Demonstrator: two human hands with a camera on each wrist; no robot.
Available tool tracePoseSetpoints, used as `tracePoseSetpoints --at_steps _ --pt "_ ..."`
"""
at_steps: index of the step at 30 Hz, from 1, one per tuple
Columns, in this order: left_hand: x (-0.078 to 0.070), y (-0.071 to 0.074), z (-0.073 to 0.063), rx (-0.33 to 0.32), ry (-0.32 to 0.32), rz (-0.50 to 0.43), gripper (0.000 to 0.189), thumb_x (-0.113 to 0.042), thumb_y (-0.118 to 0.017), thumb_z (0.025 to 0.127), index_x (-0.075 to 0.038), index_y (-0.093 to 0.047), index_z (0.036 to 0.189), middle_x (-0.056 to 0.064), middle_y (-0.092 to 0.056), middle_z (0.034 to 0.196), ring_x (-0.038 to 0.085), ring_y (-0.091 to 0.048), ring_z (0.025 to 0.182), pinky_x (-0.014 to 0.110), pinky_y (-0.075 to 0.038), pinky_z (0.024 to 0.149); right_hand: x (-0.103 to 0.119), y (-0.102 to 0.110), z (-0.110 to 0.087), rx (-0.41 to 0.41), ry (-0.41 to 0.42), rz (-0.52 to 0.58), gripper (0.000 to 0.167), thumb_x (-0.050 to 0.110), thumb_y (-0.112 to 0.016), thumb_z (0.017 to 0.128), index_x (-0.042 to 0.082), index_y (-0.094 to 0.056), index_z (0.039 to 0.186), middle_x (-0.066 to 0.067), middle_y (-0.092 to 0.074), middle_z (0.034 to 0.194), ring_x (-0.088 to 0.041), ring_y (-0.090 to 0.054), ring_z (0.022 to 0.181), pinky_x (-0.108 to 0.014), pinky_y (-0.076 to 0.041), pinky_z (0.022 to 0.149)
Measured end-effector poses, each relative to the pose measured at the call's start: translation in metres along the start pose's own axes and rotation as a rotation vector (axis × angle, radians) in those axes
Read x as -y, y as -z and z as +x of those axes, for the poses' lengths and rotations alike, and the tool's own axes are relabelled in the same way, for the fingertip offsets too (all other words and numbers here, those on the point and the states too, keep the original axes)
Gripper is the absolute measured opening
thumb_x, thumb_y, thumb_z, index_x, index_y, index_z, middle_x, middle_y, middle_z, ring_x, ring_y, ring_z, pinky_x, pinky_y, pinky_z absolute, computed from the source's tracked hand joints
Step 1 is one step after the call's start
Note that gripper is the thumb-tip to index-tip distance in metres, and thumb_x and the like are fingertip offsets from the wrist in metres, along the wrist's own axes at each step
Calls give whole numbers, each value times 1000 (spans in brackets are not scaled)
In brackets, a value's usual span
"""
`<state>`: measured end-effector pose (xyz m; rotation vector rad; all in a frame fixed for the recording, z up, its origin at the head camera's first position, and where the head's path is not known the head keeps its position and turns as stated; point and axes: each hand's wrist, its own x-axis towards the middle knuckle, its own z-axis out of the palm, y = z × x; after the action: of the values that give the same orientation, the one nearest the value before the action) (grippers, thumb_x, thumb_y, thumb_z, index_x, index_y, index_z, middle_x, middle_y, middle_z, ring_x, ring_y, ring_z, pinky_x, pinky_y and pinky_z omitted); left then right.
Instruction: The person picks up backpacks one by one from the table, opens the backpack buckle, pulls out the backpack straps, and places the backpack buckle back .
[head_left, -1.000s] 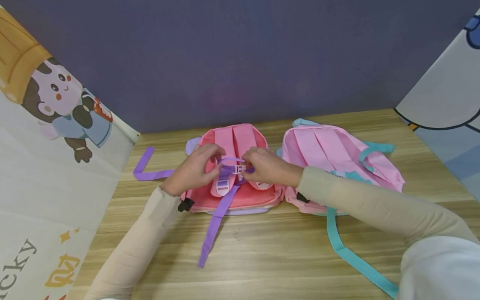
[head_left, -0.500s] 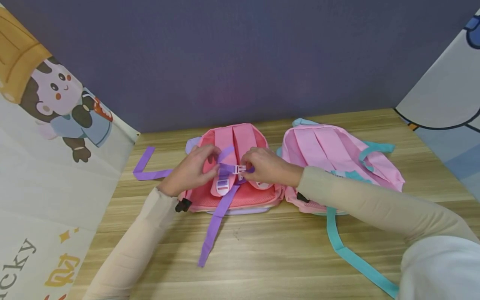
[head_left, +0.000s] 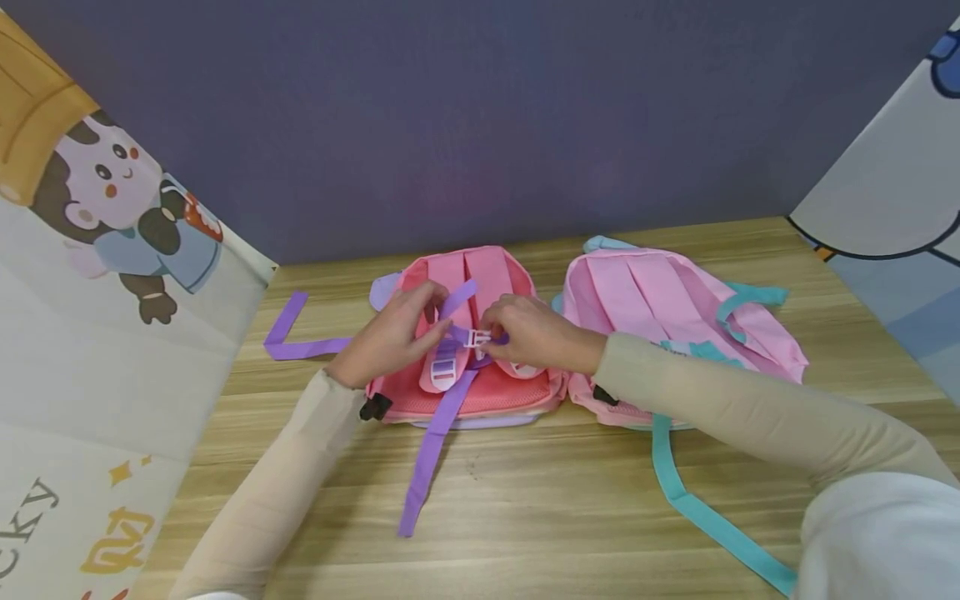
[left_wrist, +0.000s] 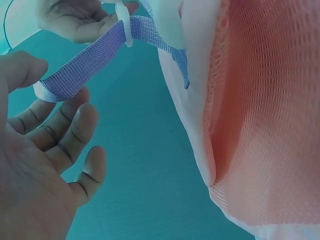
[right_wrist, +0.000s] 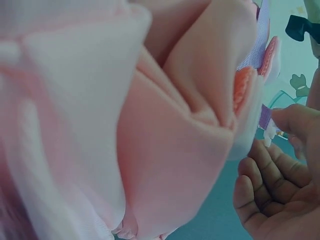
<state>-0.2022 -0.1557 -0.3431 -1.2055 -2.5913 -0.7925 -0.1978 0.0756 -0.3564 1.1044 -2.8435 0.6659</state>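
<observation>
In the head view a coral-pink backpack (head_left: 491, 396) lies with its shoulder straps up. A white side-release buckle (head_left: 476, 339) on a purple strap (head_left: 459, 296) sits above those straps. My right hand (head_left: 536, 333) pinches the buckle end from the right. My left hand (head_left: 393, 337) holds the purple strap between thumb and fingertips, left of the buckle. The left wrist view has the purple webbing (left_wrist: 82, 67) running from the left hand (left_wrist: 45, 145) through a white buckle part (left_wrist: 125, 22). In the right wrist view, the right hand's (right_wrist: 280, 175) grip is partly hidden.
A second, lighter pink backpack (head_left: 675, 308) with teal straps (head_left: 705, 521) lies to the right on the wooden table (head_left: 525, 517). Loose purple webbing (head_left: 307, 348) trails left, and another purple tail (head_left: 427, 467) hangs forward. A dark wall (head_left: 480, 125) stands behind.
The purple strap's thin loop near the left hand has become a tail sticking up to the right. My left hand has shifted slightly, while the right stays at the buckle.
</observation>
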Motion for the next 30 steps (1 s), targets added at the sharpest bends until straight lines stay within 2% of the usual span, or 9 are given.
tracePoseSetpoints --at_steps 6,12,17,20,25,30 --pt "1 -2 1 36 13 -25 28 -20 -66 89 -6 -53 110 1 -57 94 16 -52 82 35 -46 72 -1 1 0 -1 -1 40 26 25 -78 78 9 -72 98 1 -61 84 -13 -57 75 -26 -48 68" --pt "6 -7 -1 153 68 -43 36 -23 -70 85 -7 -54 113 1 -58 99 16 -53 88 33 -47 77 -2 2 0 -7 7 48 27 25 -78 79 9 -71 100 1 -62 88 -10 -57 76 -24 -49 69" --pt "6 -14 0 228 97 -39 32 -20 -71 85 -7 -55 109 2 -58 97 16 -55 88 31 -47 78 -1 3 -1 -18 11 47 28 24 -77 80 8 -70 101 0 -62 90 -12 -59 78 -24 -48 69" --pt "5 -16 1 241 106 -18 29 -20 -71 85 -6 -56 106 2 -57 94 16 -53 84 30 -46 75 -2 4 -1 -28 16 59 27 22 -76 80 7 -69 102 -1 -62 91 -15 -59 78 -24 -48 67" --pt "5 -19 4 258 82 -4 20 -19 -70 86 -8 -59 99 0 -56 88 16 -52 80 29 -45 74 -3 5 -2 -41 27 53 21 23 -75 82 7 -67 94 -2 -64 82 -14 -55 66 -25 -45 59" --pt "7 -20 3 282 75 -11 17 -16 -69 87 -10 -61 100 -2 -56 91 14 -52 80 29 -45 75 -6 7 -2 -7 36 45 19 25 -75 82 10 -66 90 1 -65 82 -14 -58 70 -25 -47 63"
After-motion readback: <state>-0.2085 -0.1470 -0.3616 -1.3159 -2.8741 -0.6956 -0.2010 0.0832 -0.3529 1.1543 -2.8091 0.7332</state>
